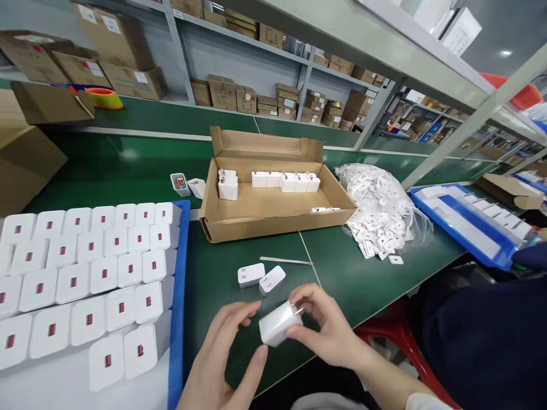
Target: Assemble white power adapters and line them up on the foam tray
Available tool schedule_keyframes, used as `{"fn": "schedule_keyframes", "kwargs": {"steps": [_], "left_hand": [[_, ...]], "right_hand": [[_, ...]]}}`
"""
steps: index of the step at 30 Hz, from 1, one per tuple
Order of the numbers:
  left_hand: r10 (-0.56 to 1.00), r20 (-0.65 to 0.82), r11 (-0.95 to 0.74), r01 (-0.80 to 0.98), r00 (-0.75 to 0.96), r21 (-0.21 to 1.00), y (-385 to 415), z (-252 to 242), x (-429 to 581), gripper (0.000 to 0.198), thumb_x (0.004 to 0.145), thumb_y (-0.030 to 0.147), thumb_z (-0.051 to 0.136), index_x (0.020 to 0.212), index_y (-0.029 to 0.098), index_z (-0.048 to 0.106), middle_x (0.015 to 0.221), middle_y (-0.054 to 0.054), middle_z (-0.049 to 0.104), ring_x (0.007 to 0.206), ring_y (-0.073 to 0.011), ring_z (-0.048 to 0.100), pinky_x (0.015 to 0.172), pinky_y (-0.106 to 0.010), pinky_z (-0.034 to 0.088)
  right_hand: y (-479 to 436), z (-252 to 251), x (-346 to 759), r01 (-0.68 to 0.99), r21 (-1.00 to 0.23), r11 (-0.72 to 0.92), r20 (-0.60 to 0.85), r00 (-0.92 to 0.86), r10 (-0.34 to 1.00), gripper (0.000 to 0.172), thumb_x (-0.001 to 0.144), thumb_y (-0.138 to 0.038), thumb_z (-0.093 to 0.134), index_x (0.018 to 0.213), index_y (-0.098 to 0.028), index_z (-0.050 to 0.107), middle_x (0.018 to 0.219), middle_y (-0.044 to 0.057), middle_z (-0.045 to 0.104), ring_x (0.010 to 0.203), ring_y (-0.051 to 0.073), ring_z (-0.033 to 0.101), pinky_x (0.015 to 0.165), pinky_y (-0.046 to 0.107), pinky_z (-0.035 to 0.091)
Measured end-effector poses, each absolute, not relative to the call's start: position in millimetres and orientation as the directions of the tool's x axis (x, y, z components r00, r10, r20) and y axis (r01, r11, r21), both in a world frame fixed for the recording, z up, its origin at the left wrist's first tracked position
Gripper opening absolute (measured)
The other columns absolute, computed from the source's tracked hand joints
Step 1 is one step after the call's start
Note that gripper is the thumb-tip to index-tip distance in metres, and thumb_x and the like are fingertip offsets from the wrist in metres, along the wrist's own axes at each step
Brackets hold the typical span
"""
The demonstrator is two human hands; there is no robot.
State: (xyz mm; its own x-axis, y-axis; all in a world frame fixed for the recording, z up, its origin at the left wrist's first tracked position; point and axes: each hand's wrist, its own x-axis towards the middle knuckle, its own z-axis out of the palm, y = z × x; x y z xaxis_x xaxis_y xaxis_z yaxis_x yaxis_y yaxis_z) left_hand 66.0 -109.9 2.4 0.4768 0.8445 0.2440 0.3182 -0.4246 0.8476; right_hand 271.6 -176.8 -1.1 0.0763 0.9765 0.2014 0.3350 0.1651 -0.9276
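A white charger plug [278,324] sits between both my hands, just above the green table [213,273]. My right hand [327,330] pinches its pronged end, fingers curled round it. My left hand [224,356] rests against its near side with thumb and fingers spread apart. Two more white chargers [260,278] lie on the table just beyond, with thin metal tweezers [285,261] behind them.
A blue tray [179,296] at left holds several rows of white chargers with red ports. An open cardboard box [273,210] holds several chargers. A clear bag of small white pieces [380,210] lies right of it. Another blue tray [470,228] stands far right.
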Motion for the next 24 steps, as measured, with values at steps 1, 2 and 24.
{"fn": "schedule_keyframes", "kwargs": {"steps": [1,2,24], "left_hand": [[0.853,0.185,-0.361,0.295,0.488,0.885,-113,3,67,0.036,0.098,0.042,0.053,0.132,0.029,0.058,0.123,-0.009,0.061,0.101,-0.0231,0.064,0.091,-0.035,0.056],[0.850,0.133,-0.300,0.260,0.510,0.918,-116,5,68,0.043,0.099,0.047,0.052,0.138,0.030,0.056,0.129,-0.010,0.060,0.107,-0.0250,0.063,0.095,-0.037,0.055],[0.444,-0.444,0.822,-0.156,0.778,0.548,-104,27,78,0.032,0.096,0.052,0.056,0.100,0.021,0.059,0.087,-0.003,0.060,0.068,-0.0200,0.068,0.058,-0.027,0.048]], "right_hand": [[-177,-1,268,0.085,-0.991,0.108,0.117,0.117,0.986,0.035,0.090,-0.038,0.072,0.113,-0.028,0.048,0.100,0.003,0.062,0.084,0.015,0.062,0.072,0.027,0.054],[-177,-3,262,-0.174,-0.983,0.052,0.030,0.127,0.991,0.041,0.087,-0.042,0.076,0.112,-0.028,0.046,0.097,0.001,0.062,0.080,0.013,0.062,0.069,0.025,0.052],[-158,-10,481,0.858,-0.315,-0.405,0.506,0.513,0.693,0.040,0.082,-0.046,0.056,0.102,-0.012,0.066,0.101,0.020,0.066,0.104,0.038,0.060,0.098,0.063,0.043]]}}
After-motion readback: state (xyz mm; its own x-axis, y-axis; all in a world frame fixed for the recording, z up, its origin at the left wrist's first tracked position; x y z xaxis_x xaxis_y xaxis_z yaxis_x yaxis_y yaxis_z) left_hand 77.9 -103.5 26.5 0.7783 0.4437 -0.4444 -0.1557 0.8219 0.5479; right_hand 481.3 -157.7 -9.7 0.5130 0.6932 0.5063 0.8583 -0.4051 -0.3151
